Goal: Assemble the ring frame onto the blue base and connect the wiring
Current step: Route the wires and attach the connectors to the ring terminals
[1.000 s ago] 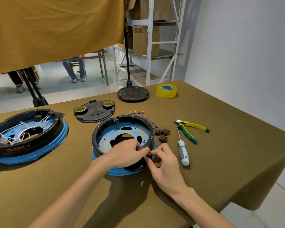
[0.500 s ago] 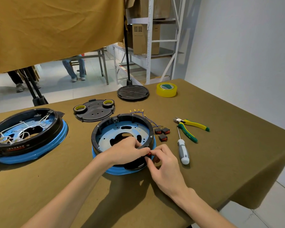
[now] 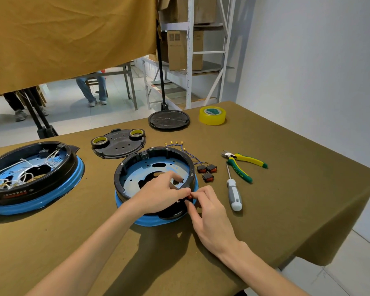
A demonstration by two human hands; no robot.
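Ring (image 3: 124, 167): black, seated on blue base (image 3: 156, 221), centre of frame.
Left hand (image 3: 160, 193): draped over ring's near rim, fingers curled, gripping it.
Right hand (image 3: 209, 212): just right of rim, pinching a small red switch (image 3: 190, 196) against ring's outer wall.
Wires (image 3: 192, 157): trail from ring's far right side to three switches (image 3: 207, 170).

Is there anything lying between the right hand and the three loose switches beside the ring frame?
Nothing visible. The table between the right hand and the loose switches is bare; the screwdriver lies off to the right.
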